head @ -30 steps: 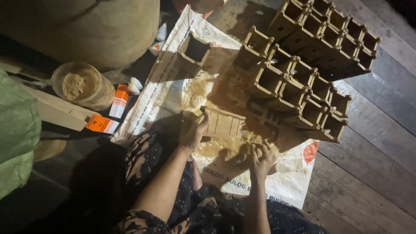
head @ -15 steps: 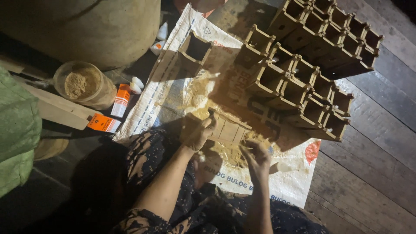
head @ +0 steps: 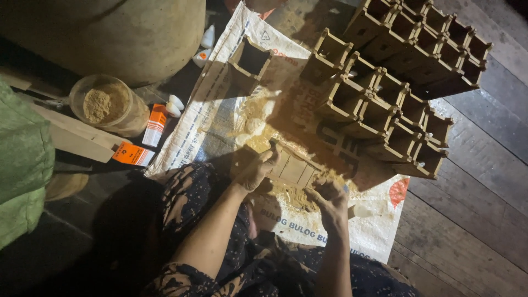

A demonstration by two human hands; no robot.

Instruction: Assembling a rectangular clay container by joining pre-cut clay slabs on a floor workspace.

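Observation:
A small wooden panel [head: 297, 168] made of slats lies on a white woven sack [head: 220, 115] spread on the floor. My left hand [head: 256, 170] grips its left end. My right hand [head: 327, 198] presses on its lower right end, fingers curled and coated in yellowish sawdust paste [head: 289, 195]. More of the paste lies smeared on the sack above the panel. Whether my right hand holds anything else I cannot tell.
Several open wooden box frames [head: 396, 82] are stacked in rows at the upper right, one single frame [head: 250, 60] apart. A clear jar of sawdust [head: 107, 104], orange-and-white glue bottles [head: 155, 124], a wooden block [head: 77, 137], a big sack [head: 110, 27] and green cloth [head: 22, 165] are left.
My left hand has slid along to the panel's left end and my right hand has shifted down to its lower right end. The view has moved slightly.

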